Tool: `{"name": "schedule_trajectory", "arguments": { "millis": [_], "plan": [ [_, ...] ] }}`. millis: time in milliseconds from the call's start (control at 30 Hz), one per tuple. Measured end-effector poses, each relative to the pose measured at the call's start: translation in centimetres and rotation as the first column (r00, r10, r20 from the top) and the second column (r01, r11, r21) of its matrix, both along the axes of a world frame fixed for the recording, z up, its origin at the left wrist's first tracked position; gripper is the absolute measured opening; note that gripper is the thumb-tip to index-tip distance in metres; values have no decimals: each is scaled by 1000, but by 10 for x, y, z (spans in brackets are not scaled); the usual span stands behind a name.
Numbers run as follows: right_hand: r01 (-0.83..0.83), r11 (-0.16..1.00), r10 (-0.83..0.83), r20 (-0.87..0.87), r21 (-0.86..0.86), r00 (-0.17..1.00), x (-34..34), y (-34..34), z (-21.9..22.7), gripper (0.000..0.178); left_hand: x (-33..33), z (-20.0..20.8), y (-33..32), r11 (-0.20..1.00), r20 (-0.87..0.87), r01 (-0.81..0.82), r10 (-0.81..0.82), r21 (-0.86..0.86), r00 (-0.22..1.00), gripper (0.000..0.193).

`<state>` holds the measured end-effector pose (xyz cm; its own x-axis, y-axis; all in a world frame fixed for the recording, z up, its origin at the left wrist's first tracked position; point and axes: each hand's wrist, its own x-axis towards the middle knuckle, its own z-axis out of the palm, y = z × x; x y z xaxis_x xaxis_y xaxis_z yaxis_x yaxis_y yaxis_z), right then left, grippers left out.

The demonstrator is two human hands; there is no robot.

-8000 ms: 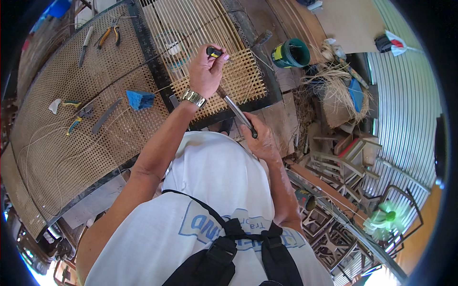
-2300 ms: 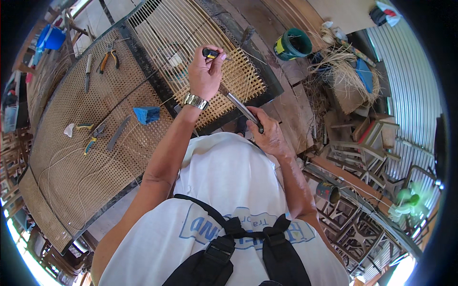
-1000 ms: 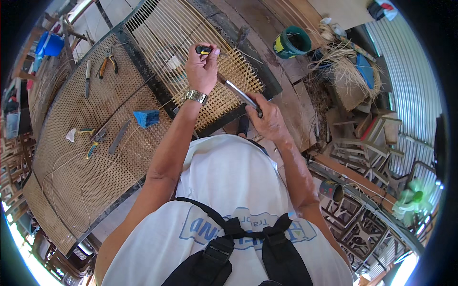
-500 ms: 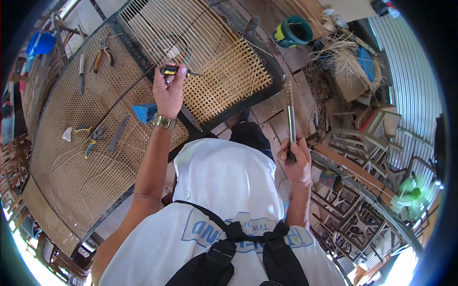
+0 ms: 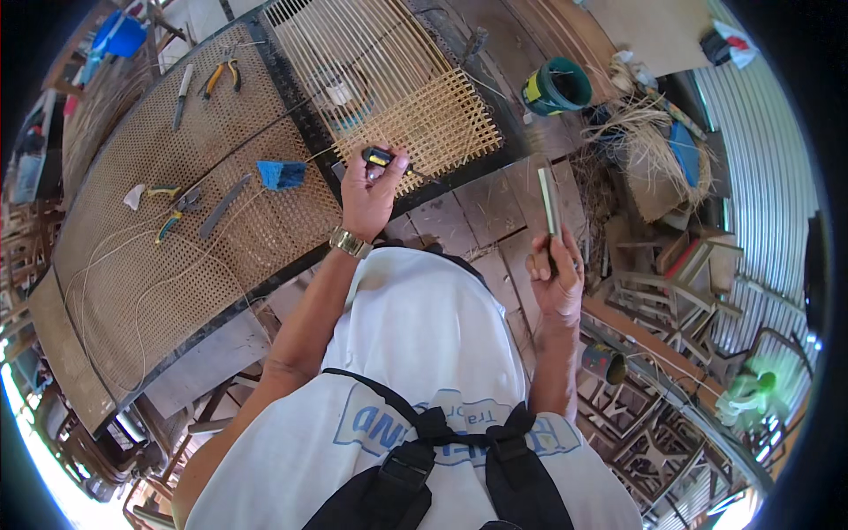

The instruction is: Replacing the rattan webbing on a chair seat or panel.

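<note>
My left hand [image 5: 369,196] is closed around a screwdriver [image 5: 378,157] with a black-and-yellow handle. It hovers over the near edge of a cane panel [image 5: 455,115], woven in open squares at the near end and strung with parallel strands farther off. The panel sits in a dark frame [image 5: 450,181]. To the right of the frame, my right hand [image 5: 560,276] grips a tool with a straight silver shaft [image 5: 548,203], held upright over the floor. Motion blurs its far end, so I cannot tell its kind.
On the finer cane panel [image 5: 124,238] at left lie pliers [image 5: 223,75], a knife [image 5: 183,95], more pliers [image 5: 181,212], a curved blade [image 5: 225,205] and a blue block [image 5: 281,174]. A green bucket [image 5: 556,87] and fibre scraps [image 5: 645,137] stand right of the frame.
My left hand with the screwdriver has moved right and slightly nearer along the panel. The tool in my right hand has tilted, and the view has shifted.
</note>
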<state>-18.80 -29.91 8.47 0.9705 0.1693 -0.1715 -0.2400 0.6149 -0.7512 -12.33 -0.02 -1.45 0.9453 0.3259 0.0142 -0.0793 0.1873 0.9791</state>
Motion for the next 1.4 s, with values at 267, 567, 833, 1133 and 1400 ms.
{"name": "schedule_trajectory", "arguments": {
  "millis": [267,567,833,1133,1400],
  "plan": [
    [72,996,-54,-269,57,962,-17,-26,-35,34,-45,2,-17,1000,-32,-23,23,-10,999,22],
    [109,983,-148,-282,-149,948,-67,25,-56,36,30,0,23,965,-16,-55,61,258,998,18],
    [-74,834,-54,-215,-547,975,-32,95,-38,36,130,12,36,994,142,-39,24,104,990,16],
    [-95,683,-16,-145,-725,989,22,147,-62,32,161,-2,44,943,108,9,-48,334,993,20],
    [-65,515,26,-60,-855,998,46,164,-70,35,157,1,40,892,87,25,-72,452,994,23]
  ]
}}
